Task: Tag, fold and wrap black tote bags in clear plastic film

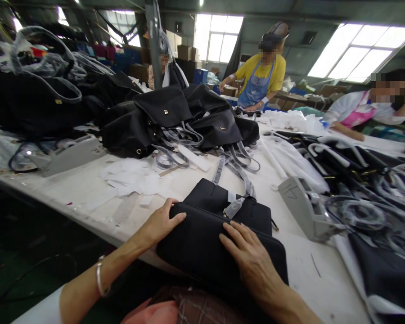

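A black handbag (202, 243) lies at the near edge of the white table, its base towards me. Wrapped straps (246, 182) stretch from its far side, and a small plastic-covered tag (234, 208) rests on it. My left hand (160, 225) grips the bag's left corner, thumb on top and fingers round the far edge. Spread over the black surface right of the middle, my right hand (248, 252) rests with its fingers apart.
Black bags (189, 112) are heaped at the table's (87, 184) far side. A grey tape dispenser (303, 211) stands on the right, another (70, 155) on the left. More bags (378, 265) lie far right. Two people work beyond the table; another is partly hidden behind a post.
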### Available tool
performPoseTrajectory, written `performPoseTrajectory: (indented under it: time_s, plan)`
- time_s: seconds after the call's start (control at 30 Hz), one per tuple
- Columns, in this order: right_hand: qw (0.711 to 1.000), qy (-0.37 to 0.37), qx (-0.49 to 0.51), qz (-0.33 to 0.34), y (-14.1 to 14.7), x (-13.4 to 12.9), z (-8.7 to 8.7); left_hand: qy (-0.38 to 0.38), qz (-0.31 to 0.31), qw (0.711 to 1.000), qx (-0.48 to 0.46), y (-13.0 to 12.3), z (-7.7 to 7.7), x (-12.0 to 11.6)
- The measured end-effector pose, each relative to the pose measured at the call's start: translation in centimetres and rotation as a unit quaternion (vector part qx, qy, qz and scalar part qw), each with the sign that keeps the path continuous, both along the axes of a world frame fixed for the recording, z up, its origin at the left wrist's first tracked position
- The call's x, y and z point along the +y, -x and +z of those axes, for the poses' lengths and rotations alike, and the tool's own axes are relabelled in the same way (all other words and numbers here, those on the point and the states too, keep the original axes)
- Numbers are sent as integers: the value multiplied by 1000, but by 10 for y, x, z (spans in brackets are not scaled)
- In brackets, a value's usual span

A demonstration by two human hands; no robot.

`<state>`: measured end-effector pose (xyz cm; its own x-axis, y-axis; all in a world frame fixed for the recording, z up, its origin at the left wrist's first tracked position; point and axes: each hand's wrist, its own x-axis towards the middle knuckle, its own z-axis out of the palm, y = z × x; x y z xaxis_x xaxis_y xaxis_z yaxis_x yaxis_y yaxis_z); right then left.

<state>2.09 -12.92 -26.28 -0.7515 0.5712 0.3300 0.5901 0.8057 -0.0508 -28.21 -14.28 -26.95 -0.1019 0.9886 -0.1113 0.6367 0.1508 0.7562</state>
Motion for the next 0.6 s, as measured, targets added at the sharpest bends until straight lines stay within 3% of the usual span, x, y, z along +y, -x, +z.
performPoseTrajectory:
  time_s: [0.07,0.17,0.37,0.5,0.6]
  plan:
    - [999,22,13,22,6,-6,-4,43,-26,998,-35,9,2,-6]
    - [998,49,26,9,9,-5,1,44,-45,991,-116,15,4,-8]
    - [993,65,78,-65,18,3,37,-94,-55,973,-202,6,21,-8]
    - [977,182,46,-105,33,19,66,-126,-82,962,-230,-3,39,-1]
    - [936,321,68,-124,38,39,88,-180,-64,948,-254,-7,43,8]
